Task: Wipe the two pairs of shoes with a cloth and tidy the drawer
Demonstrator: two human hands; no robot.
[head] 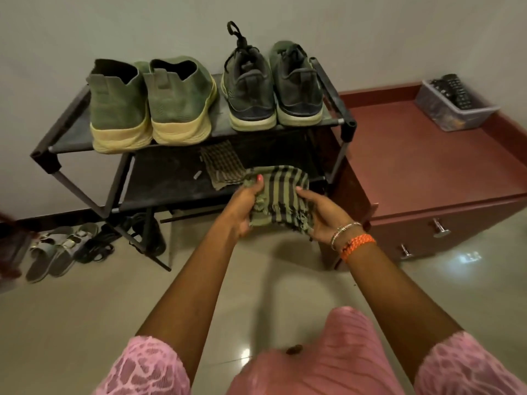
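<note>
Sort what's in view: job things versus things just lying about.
Job: striped cloth held by left hand and right hand; green shoes; dark sneakers; drawers.
Lying about: sandals; box of remotes; second cloth.

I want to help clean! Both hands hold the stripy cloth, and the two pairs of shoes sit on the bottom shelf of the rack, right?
Not quite. The shoes sit on the top shelf of the rack, as the head view shows. Both hands, left and right, do hold the cloth.
</note>
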